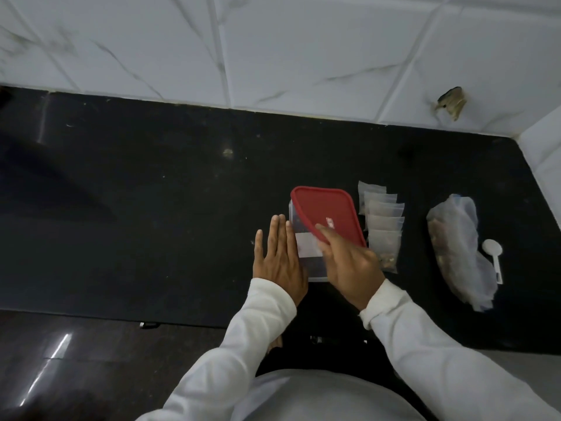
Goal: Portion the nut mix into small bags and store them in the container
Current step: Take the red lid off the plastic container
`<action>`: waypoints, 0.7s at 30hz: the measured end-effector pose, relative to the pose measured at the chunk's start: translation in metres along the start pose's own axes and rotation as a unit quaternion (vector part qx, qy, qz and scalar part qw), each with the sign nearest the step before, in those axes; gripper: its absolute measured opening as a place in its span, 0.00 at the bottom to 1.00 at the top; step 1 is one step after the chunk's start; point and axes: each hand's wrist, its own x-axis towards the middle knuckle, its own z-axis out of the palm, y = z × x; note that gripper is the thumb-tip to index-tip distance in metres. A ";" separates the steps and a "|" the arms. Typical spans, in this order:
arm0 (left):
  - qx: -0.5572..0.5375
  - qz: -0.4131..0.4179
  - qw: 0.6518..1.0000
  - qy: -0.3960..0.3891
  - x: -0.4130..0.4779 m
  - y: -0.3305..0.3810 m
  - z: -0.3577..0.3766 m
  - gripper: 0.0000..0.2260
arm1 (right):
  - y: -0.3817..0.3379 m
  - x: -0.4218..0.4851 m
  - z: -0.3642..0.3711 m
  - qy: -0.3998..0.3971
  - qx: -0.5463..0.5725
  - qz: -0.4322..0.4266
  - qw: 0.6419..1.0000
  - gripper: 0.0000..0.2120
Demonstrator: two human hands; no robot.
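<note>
A clear plastic container [306,250] stands on the black counter. Its red lid [326,212] is tilted up over it, off the rim on the near side. My right hand [349,265] grips the lid's near edge, index finger stretched along the top. My left hand [279,259] lies flat with straight fingers against the container's left wall. Several small filled bags [383,221] lie overlapping in a row just right of the container. Further right sits the large bag of nut mix [455,250], with a white scoop [494,256] beside it.
The black counter [151,192] runs left from the container. A white tiled wall [273,50] closes the back and the right corner. The counter's front edge is just below my wrists, with dark floor beyond.
</note>
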 end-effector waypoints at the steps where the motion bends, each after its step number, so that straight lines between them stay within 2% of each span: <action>1: 0.005 0.002 1.000 -0.012 0.000 0.000 -0.002 0.33 | 0.003 0.008 -0.005 0.005 0.002 0.016 1.000 0.19; 6: -0.001 0.003 1.000 -0.030 0.001 -0.002 -0.011 0.32 | 0.012 0.033 -0.018 -0.008 0.004 0.009 1.000 0.21; 12: -0.039 0.016 0.998 -0.046 0.004 -0.005 -0.008 0.32 | 0.033 0.062 -0.035 0.020 0.019 0.057 0.998 0.18; 17: -0.060 0.008 0.998 -0.021 0.004 -0.007 -0.005 0.34 | 0.048 0.084 -0.046 0.087 0.038 0.204 0.974 0.20; 19: -0.122 0.021 0.992 0.038 0.003 -0.008 -0.011 0.34 | 0.053 0.093 -0.052 0.127 0.045 0.263 0.955 0.18; 21: -0.244 0.027 0.959 0.139 0.004 -0.007 -0.023 0.30 | 0.050 0.103 -0.057 0.168 0.091 0.308 0.932 0.17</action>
